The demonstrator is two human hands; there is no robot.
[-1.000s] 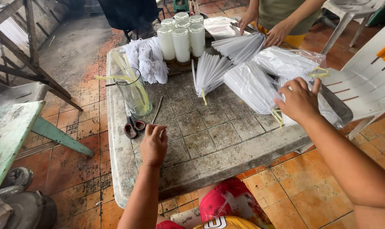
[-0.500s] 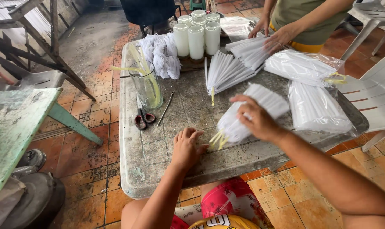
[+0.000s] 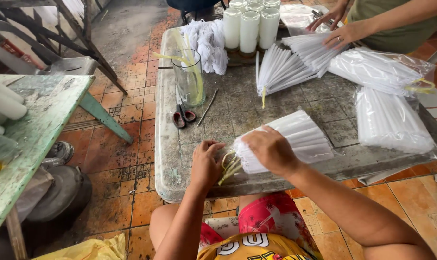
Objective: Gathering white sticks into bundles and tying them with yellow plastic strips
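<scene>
A fan-shaped bundle of thin white candles [image 3: 297, 137] in clear plastic lies at the near edge of the stone table [image 3: 257, 106]. My right hand [image 3: 269, 150] presses on the bundle's narrow end. My left hand [image 3: 206, 161] has its fingers closed on the yellow ties [image 3: 229, 166] sticking out of that end. Both hands sit at the table's front edge, above my lap.
Red-handled scissors [image 3: 183, 117] and a glass jar with yellow strips [image 3: 189, 79] stand to the left. More white bundles [image 3: 391, 120] lie to the right, white cylinders [image 3: 249, 29] at the back. Another person's hands [image 3: 341, 26] work at a bundle across the table. A green bench [image 3: 40, 115] stands to the left.
My right hand pulled a bundle from the right pile to the near edge. My left hand moved from the bare table onto the bundle's yellow ties.
</scene>
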